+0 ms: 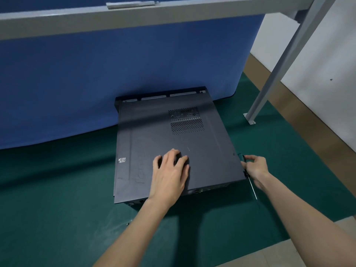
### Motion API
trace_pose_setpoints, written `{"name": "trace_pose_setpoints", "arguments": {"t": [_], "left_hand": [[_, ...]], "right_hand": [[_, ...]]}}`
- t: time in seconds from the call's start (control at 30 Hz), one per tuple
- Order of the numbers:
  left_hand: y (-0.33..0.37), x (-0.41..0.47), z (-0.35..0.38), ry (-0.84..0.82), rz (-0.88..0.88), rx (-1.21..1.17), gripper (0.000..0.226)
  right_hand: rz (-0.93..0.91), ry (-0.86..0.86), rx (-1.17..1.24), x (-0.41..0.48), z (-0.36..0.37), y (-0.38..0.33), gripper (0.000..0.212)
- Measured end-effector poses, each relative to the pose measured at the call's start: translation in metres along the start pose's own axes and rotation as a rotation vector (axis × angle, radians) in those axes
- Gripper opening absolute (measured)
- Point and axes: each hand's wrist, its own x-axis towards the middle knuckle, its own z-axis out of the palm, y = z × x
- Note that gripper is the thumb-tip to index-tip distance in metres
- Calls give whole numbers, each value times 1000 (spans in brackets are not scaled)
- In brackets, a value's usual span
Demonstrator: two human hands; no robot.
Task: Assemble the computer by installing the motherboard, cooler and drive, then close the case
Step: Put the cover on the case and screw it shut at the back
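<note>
A black computer case (154, 135) lies flat on a green mat, with its side panel on top and a vent grille (186, 123) facing up. My left hand (169, 174) rests palm down on the panel near the front edge, fingers spread. My right hand (255, 168) is at the case's right front corner and grips a screwdriver (251, 186), whose dark handle sits in the fingers and whose thin metal shaft points down toward me. Nothing of the case's inside shows.
The green mat (57, 199) covers the floor. A blue cloth-covered surface (96, 83) stands just behind the case. A grey metal frame leg (273, 78) is bolted down at the right. A small screw (127, 224) lies on the mat near the front left.
</note>
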Motion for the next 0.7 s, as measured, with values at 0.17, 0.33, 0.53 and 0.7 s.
{"name": "trace_pose_setpoints", "arguments": {"t": [0.17,0.33,0.53,0.7], "left_hand": [[1,3,9,154,5,23,18],[-2,2,6,142,25,-38,28],[-25,-21,-10,-243,73,7,111],[-47,-38,-16,-331,-20,384,116]], "right_hand": [[-22,31,-180,29,11,14,33],[-106,100,-152,22,3,13,29],[-934,-46,-145,-72,-17,-24,56],[-1179,-274,-1116,-103,12,-17,127]]}}
